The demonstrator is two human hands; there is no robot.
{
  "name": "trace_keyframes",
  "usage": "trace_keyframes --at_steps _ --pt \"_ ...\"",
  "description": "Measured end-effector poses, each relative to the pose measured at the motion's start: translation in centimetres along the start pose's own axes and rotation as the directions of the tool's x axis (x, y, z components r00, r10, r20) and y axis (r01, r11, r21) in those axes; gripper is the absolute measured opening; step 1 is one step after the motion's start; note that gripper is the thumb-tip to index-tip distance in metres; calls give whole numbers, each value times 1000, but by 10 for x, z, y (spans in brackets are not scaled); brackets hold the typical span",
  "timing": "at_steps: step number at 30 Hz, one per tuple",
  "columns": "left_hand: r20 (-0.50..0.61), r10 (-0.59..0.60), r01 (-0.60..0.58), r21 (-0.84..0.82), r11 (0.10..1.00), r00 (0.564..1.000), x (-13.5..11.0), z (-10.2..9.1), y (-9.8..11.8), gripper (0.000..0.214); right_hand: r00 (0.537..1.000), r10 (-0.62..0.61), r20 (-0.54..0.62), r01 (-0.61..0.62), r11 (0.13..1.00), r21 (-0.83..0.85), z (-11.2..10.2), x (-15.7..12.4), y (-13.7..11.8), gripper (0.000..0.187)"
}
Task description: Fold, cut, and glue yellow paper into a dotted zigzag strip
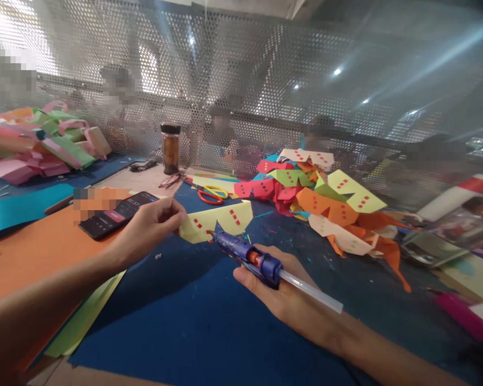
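Between the fingertips of my left hand (pixel 161 220) is the left end of a pale yellow paper cutout (pixel 201 220), shaped like a mask with a notch at its lower middle and small red squares in rows. My right hand (pixel 279 284) is wrapped round a blue glue gun (pixel 245 254). A clear glue stick (pixel 312 291) sticks out of the gun's back end. The nozzle points left and overlaps the cutout's lower edge; whether it touches the paper I cannot tell. Beyond the cutout lie scissors (pixel 213 194) with red and yellow handles.
Similar colored cutouts (pixel 326 206) are heaped at the right. A phone (pixel 118 214) rests on orange paper (pixel 36 279) at the left. A lidded jar (pixel 170 150) stands before a perforated metal screen (pixel 233 69). Folded paper pieces (pixel 44 142) pile up far left. People show behind the screen.
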State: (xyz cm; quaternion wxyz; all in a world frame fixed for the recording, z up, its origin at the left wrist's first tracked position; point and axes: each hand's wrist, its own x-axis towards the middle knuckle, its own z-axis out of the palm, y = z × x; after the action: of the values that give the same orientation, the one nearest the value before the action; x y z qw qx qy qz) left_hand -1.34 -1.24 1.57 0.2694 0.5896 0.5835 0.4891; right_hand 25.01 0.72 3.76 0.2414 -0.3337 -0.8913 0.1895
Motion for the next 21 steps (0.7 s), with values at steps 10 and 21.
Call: trace_keyframes --at_steps 10,21 --pt "37 15 -16 15 1000 999 -2 1 0 14 981 -188 42 191 978 -79 7 1 14 22" --pt "54 9 -9 12 1000 998 -3 1 3 15 965 -258 51 263 957 -121 11 -1 23 20"
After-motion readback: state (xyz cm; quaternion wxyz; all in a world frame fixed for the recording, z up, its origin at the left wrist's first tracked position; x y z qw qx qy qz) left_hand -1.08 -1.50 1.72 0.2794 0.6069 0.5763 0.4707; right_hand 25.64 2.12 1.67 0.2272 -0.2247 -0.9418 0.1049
